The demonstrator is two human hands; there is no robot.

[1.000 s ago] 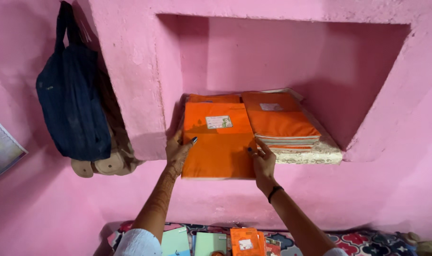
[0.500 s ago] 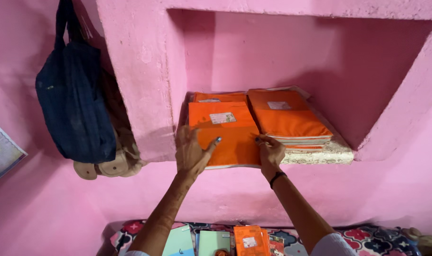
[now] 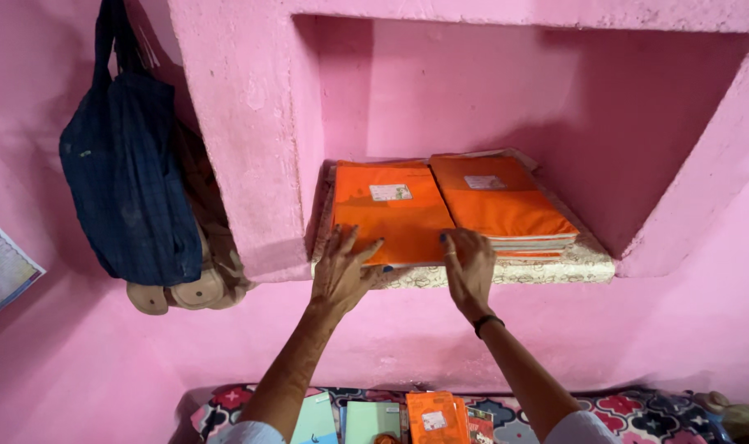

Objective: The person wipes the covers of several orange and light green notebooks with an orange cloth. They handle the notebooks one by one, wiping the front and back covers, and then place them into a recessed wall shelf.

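Looking down from the head camera, we rest our left hand (image 3: 339,269) flat, fingers spread, on the near edge of the orange book (image 3: 393,211) lying in the pink wall niche (image 3: 506,90). Our right hand (image 3: 468,265) lies open on its right corner, gripping nothing, just beside a second stack (image 3: 502,205). A dark bag (image 3: 127,181) hangs at left.

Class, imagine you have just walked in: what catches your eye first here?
Two stacks of orange-covered notebooks glow inside a niche in the bright pink wall. The left hand and right hand lie flat on the front edge of the left stack. A dark blue bag hangs to the left.
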